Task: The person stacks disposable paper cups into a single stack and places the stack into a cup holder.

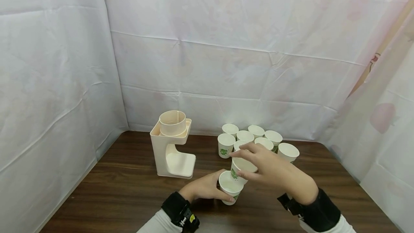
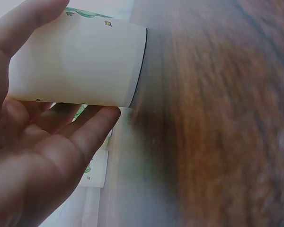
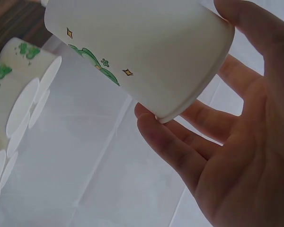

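Note:
My left hand (image 1: 208,187) grips a white paper cup (image 1: 230,185) near the front of the table, thumb on one side and fingers on the other. In the left wrist view that cup (image 2: 80,61) shows a green print and a small yellow star. Just beyond it, my right hand (image 1: 265,164) holds a second paper cup (image 1: 240,170) by its rim. The right wrist view shows thumb and fingertips on opposite sides of this cup's rim (image 3: 199,85). In the head view the two cups appear close together; whether they touch I cannot tell.
Several more white paper cups (image 1: 226,143) stand upright in a cluster behind my right hand. A cream-coloured stand (image 1: 160,154) with a round holder (image 1: 172,127) on top is to the left. White cloth (image 1: 207,71) hangs around the dark wooden table (image 1: 129,182).

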Action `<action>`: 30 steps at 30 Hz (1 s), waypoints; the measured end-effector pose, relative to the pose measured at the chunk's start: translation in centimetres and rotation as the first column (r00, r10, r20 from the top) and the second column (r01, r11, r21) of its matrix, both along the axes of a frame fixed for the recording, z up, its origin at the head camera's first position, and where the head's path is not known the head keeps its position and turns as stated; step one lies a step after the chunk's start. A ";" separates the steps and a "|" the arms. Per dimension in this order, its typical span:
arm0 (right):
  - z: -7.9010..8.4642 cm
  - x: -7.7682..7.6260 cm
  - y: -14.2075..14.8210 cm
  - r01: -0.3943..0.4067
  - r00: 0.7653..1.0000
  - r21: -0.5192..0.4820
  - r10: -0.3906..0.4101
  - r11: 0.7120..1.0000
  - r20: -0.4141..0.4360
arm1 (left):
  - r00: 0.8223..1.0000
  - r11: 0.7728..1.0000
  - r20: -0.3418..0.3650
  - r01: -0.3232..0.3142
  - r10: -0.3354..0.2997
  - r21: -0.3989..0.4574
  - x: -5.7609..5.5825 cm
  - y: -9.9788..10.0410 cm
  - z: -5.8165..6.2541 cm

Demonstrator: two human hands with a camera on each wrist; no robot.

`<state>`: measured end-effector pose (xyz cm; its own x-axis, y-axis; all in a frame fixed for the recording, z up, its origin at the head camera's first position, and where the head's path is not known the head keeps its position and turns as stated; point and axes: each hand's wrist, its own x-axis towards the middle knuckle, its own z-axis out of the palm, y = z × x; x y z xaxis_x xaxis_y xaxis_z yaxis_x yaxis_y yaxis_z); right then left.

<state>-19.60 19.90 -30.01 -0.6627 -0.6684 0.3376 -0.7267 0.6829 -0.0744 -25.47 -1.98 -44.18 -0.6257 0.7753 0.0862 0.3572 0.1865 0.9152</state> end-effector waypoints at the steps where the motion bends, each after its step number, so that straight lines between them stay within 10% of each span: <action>1: -0.1 0.1 -0.2 -0.019 1.000 0.000 0.019 1.000 0.003 | 1.000 1.000 -0.006 -0.002 0.002 -0.003 0.0 0.0 0.0; 30: -3.8 -0.8 -2.1 -0.093 0.988 0.027 0.088 0.995 0.130 | 0.998 0.999 0.031 0.046 -0.046 -0.001 0.0 0.0 -0.1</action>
<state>-20.44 17.84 -33.81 -0.6356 -0.7369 0.2303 -0.7714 0.6184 -0.1502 -25.43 -1.95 -44.31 -0.5919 0.8033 0.0658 0.3367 0.1723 0.9257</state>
